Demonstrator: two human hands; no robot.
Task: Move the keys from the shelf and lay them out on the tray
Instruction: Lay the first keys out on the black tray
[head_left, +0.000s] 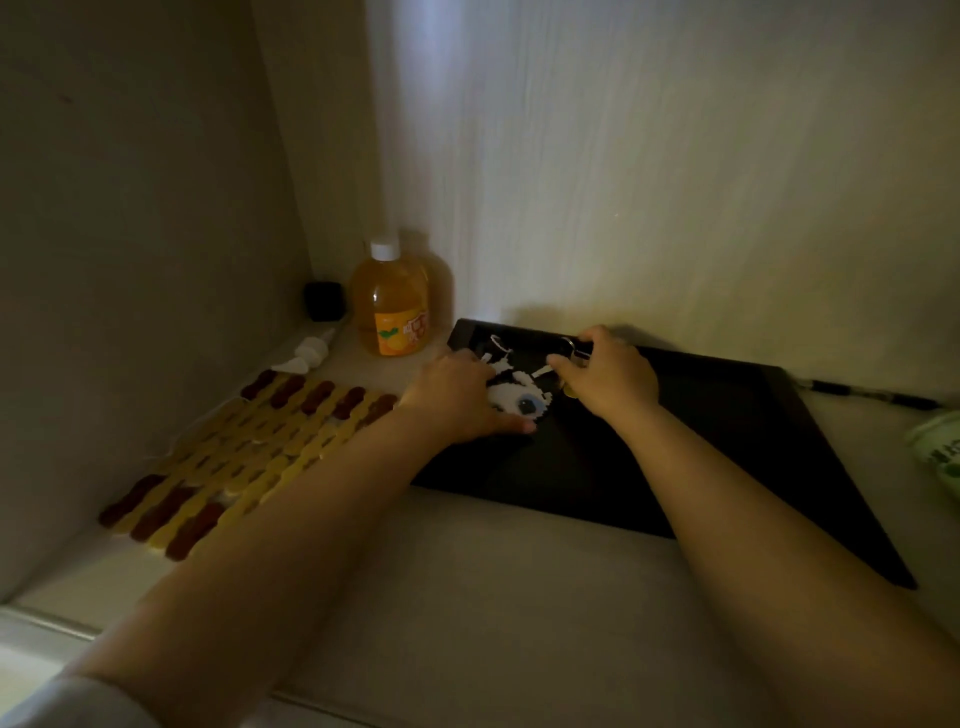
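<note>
Both hands are over the far part of the black tray (727, 467), near 12 o'clock. The left hand (457, 400) lies mostly flat, fingers spread, on a white charm (511, 400) with a blue eye. The right hand (608, 379) has its grip pinched shut on the keys (574, 358) and their ring. This looks like the laying-out step. Next, the keys likely need gentle spreading so none overlap. A juice bottle (397, 306) stands at 10 o'clock.

A single head-worn camera looks forward and down, close over the shelf (467, 571), toward its back wall (675, 182).
</note>
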